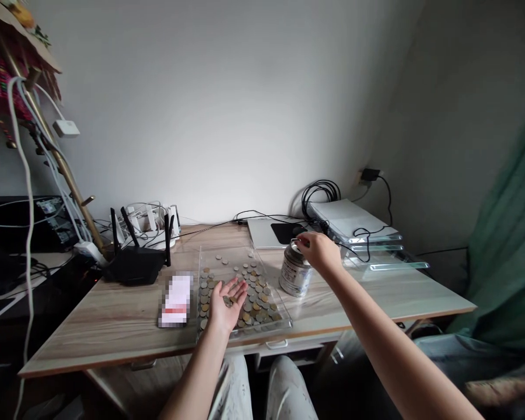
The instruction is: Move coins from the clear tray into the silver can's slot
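Note:
Several silver and gold coins [259, 291] lie spread in a clear shallow tray [287, 322] on the desk. Over the tray, my left hand [228, 303] is palm up with a few coins resting in it, its fingers loosely curled. To the right of the tray stands a round metal tin [295, 274] with a printed label. My right hand [317, 248] is at the top of the tin, its thumb and fingers pinched together over the lid. A small pale edge shows at the fingertips, too small to name with certainty.
Left of the tray lies a blurred phone [176, 300], with a black router [137, 263] behind it. A silver laptop-like slab [262, 233] is behind the tin. Clear trays with papers [347, 216] and coiled black cables [321, 192] occupy the back right.

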{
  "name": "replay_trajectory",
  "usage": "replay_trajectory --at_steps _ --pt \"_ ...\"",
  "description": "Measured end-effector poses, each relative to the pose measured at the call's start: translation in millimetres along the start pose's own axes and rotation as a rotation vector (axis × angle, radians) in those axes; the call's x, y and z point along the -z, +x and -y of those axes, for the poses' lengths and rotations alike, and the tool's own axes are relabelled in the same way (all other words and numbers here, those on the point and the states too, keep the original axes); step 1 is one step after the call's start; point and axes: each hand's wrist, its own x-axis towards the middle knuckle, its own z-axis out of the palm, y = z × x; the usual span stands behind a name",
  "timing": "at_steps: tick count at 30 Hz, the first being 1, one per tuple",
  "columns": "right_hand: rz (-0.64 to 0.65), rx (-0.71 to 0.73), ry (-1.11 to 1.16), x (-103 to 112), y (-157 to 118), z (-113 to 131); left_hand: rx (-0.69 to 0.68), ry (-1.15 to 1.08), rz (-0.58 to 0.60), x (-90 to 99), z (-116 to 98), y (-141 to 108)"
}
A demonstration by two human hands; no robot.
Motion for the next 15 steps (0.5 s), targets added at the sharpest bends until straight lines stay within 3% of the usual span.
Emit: replay_trajectory --at_steps 2,5,7,11,15 --pt "-0.052 0.137 0.105 -5 -22 26 0.011 0.002 0.001 -2.1 0 -2" --pt "0.214 0.426 0.250 -23 -60 68 0.025 0.015 -0.019 -5.6 -1 -6" --pt "0.364 0.524 0.255 -39 -79 90 0.024 0.035 -0.019 -7.3 -2 -8" --pt "0.461 0.526 0.217 -65 -94 106 0.033 0.063 0.011 -6.4 -2 -8" --pt "0.420 0.527 0.251 -64 -84 97 0.026 0.045 0.006 -3.0 -1 -3"
